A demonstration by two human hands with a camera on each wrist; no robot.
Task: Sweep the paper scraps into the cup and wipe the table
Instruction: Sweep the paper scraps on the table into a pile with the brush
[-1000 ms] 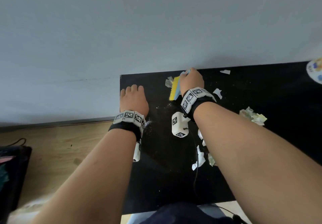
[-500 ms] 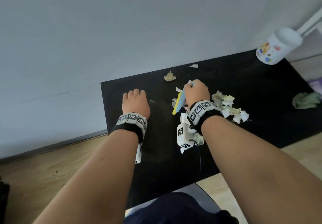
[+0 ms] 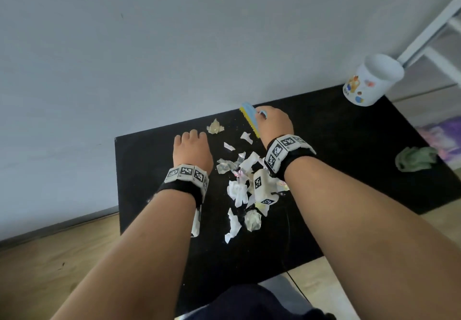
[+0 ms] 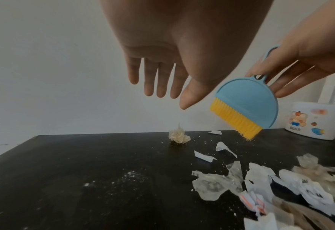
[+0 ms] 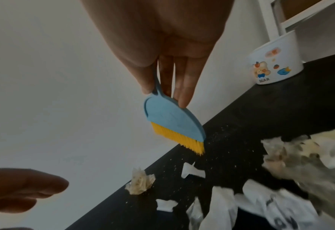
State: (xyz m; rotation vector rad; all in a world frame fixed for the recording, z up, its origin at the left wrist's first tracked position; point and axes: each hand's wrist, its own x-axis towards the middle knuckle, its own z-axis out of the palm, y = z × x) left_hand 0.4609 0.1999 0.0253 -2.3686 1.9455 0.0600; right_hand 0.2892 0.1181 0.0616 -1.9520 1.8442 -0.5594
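Observation:
My right hand [image 3: 273,124] pinches the handle of a small blue brush with yellow bristles [image 3: 250,117] [image 4: 245,107] [image 5: 174,124], held just above the far edge of the black table [image 3: 349,145]. White and yellowish paper scraps [image 3: 243,182] [image 4: 261,183] [image 5: 281,186] lie heaped between my wrists. One crumpled scrap [image 3: 215,127] [image 4: 179,136] [image 5: 140,182] sits apart near the far edge. My left hand [image 3: 192,147] [image 4: 158,77] hovers open over the table, fingers straight, holding nothing. The white cup with a bear print [image 3: 369,80] [image 5: 275,62] stands at the far right corner.
A green cloth [image 3: 415,158] lies at the table's right edge. Fine white crumbs [image 4: 129,175] dust the tabletop. A grey wall runs right behind the table. A white frame [image 3: 439,20] stands behind the cup. Wooden floor lies to the left and front.
The right hand has lifted the brush away from the heap and carried it to the far edge. The view has swung right, bringing the cup and cloth into sight. The left hand stays put.

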